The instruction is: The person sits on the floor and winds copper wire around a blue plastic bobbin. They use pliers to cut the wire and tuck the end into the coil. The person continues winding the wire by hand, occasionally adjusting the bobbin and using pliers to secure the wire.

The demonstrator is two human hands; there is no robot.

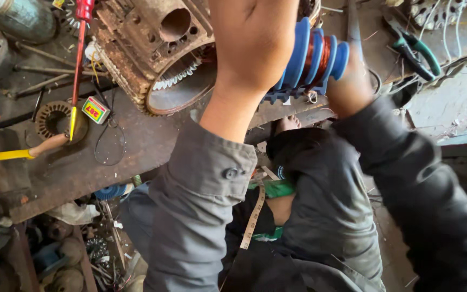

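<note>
Nearest to you, your two grey sleeves fill the lower part of the view, with a yellow tape measure (254, 216) hanging down between them over your lap.

Your left hand (252, 46) is raised in front of you with its back to the camera, covering the near end of a blue spool (312, 57). Its fingers are hidden behind the hand, so you cannot tell whether that grip is clamped on the spool or only resting against it. The spool has stepped blue rims and copper wire (317, 54) wound in the grooves between them. Your right hand (349, 86) sits against the far, smaller end of the spool. Its fingers are also out of sight, so that grip cannot be told either. The spool hangs between both hands, above the near edge of the table (77, 167).

Just behind your left hand, a rusty motor housing (152, 54) lies on the table with its round opening toward you. To its left, a red-handled screwdriver (78, 59) lies beside a small green and red box (95, 110), with a ring-shaped metal core (54, 119) close by. Far right on the table lie green-handled pliers (414, 51).
</note>
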